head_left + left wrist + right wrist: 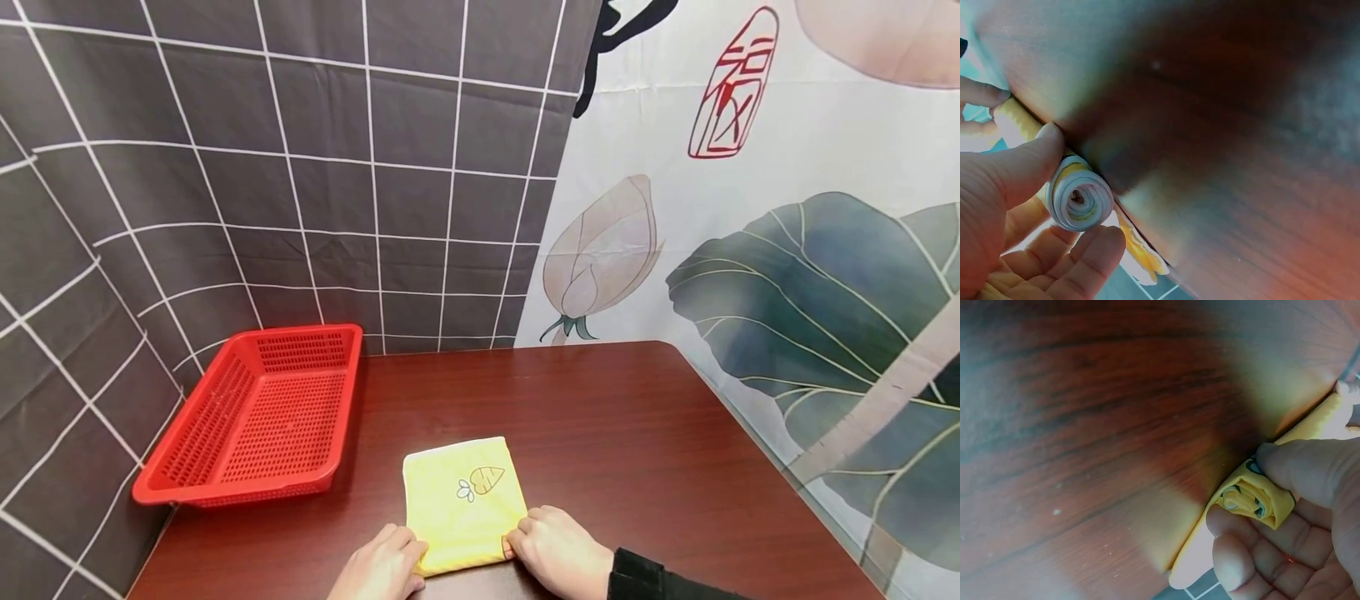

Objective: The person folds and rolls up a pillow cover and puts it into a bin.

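Observation:
A yellow towel (461, 500) with a carrot print lies on the dark red-brown table (615, 417) at the near edge, its near end wound into a tight roll. My left hand (382, 567) grips the roll's left end; thumb and fingers curl round the spiral of the roll (1077, 201) in the left wrist view. My right hand (558, 550), in a black sleeve, grips the right end, pinching the rolled towel (1250, 500) between thumb and fingers. The far part of the towel lies flat.
An empty red plastic basket (258, 417) sits at the table's back left. A grey grid-patterned curtain (300, 167) hangs behind and to the left, a lotus-print curtain (787, 250) to the right. The table's rounded far-right corner (667, 350) lies near it.

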